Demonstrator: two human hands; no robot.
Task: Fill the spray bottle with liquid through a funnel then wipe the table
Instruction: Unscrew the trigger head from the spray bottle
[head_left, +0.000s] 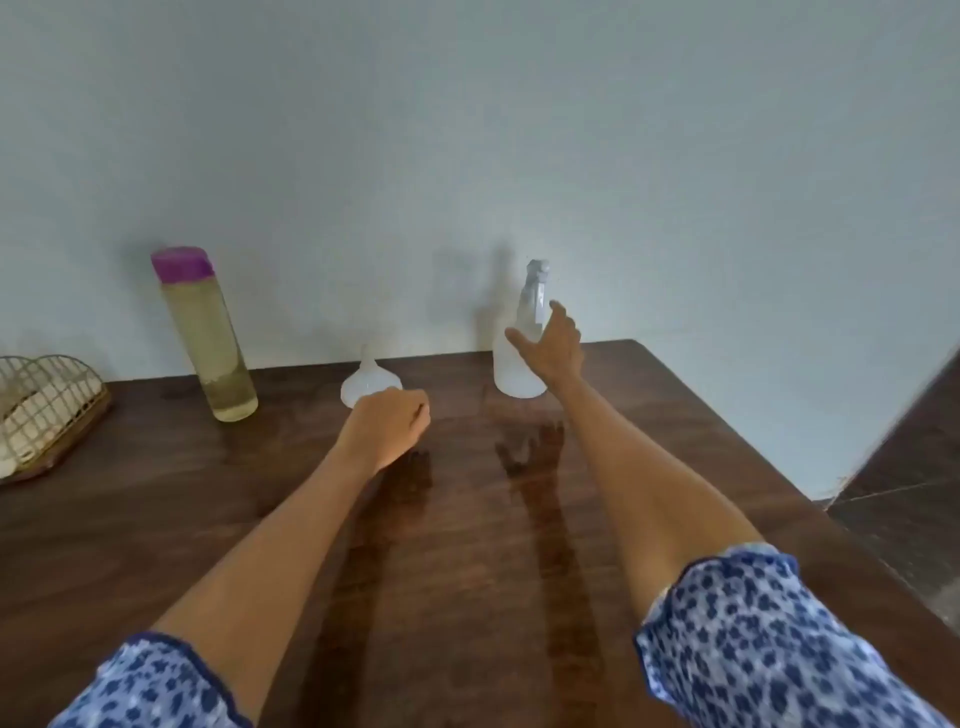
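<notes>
Dark wooden counter (467, 519) against pale wall. Wire rack (47, 410) at far left edge. Tall bottle (210, 338), purple cap, yellowish liquid, upright left rear. White spray bottle (519, 358) upright right rear; right hand (553, 345) spread, fingers apart, at its side, contact unclear. White funnel (370, 382) upside down, centre; left hand (387, 423) curled, empty, just before it.

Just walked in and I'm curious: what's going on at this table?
A person is reaching with the right hand, fingers spread, for a white spray bottle at the back of the wooden table. The left hand, fingers curled, hovers in front of an upturned white funnel. A tall bottle of yellowish liquid stands capped further left. Nothing is poured yet.
</notes>
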